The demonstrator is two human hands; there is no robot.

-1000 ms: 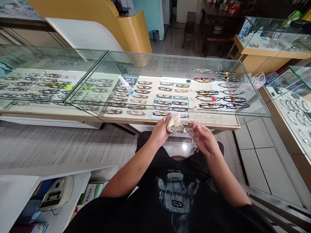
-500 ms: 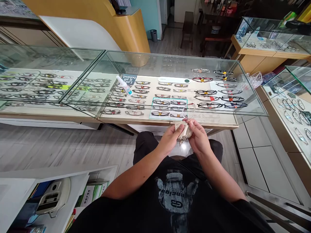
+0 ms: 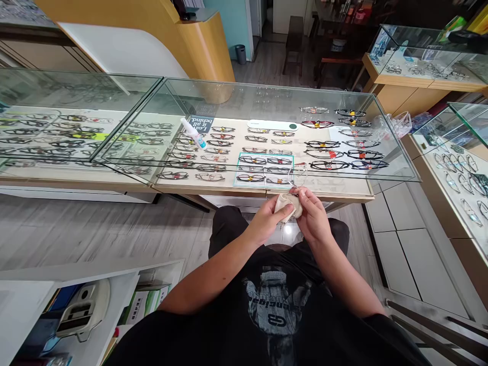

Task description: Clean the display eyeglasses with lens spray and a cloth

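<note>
A crumpled beige cloth [image 3: 288,206] is bunched between my two hands, just in front of the glass case's near edge. My left hand [image 3: 268,219] is closed round the cloth's left side, thumb on top. With closed fingers my right hand [image 3: 313,213] grips a pair of thin-framed glasses [image 3: 300,174], whose lens part sticks up past the fingertips against the case. The cloth hides part of the glasses. On the glass top lies a white bottle with a blue label [image 3: 193,133], to the left of my hands.
The glass display case [image 3: 362,189] with rows of eyeglasses spans the front, close to my hands. More cases [image 3: 438,203] stand on the right. An open white shelf unit [image 3: 125,274] with boxes is at lower left.
My left thumb has shifted lower and to the right on the cloth, which is bunched differently. The glasses have moved slightly to the right.
</note>
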